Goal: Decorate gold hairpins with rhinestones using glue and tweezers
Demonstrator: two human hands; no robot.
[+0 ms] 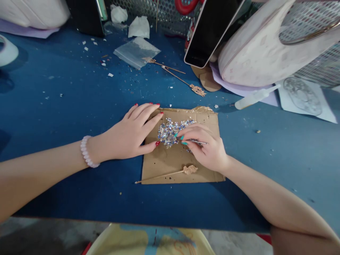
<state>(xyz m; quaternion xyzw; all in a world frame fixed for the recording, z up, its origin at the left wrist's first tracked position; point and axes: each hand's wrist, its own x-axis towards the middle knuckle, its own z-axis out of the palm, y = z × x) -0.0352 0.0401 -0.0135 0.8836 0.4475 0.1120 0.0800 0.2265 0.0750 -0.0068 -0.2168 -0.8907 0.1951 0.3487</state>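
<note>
My left hand [131,131] lies flat with fingers spread, its fingertips on the left edge of a cardboard sheet [159,166]. Pinched in my right hand [203,143] is a pair of slim metal tweezers [196,141]. Their tips are hidden by my fingers, over a cluster of sparkling blue, clear and amber rhinestones [168,132]. Part of the cluster is covered by that hand. Below both hands, a gold-coloured hairpin [190,170] with an ornamental head lies along the cardboard's near edge, its thin end sticking out to the left.
Beyond the cardboard lie another ornamented gold stick [197,90] and a clear plastic bag [136,51]. A phone [209,32] leans at the back beside a pale handbag [249,53]. At right are a glue bottle [252,98] and a printed sheet [302,95]; a tape roll [9,51] sits left.
</note>
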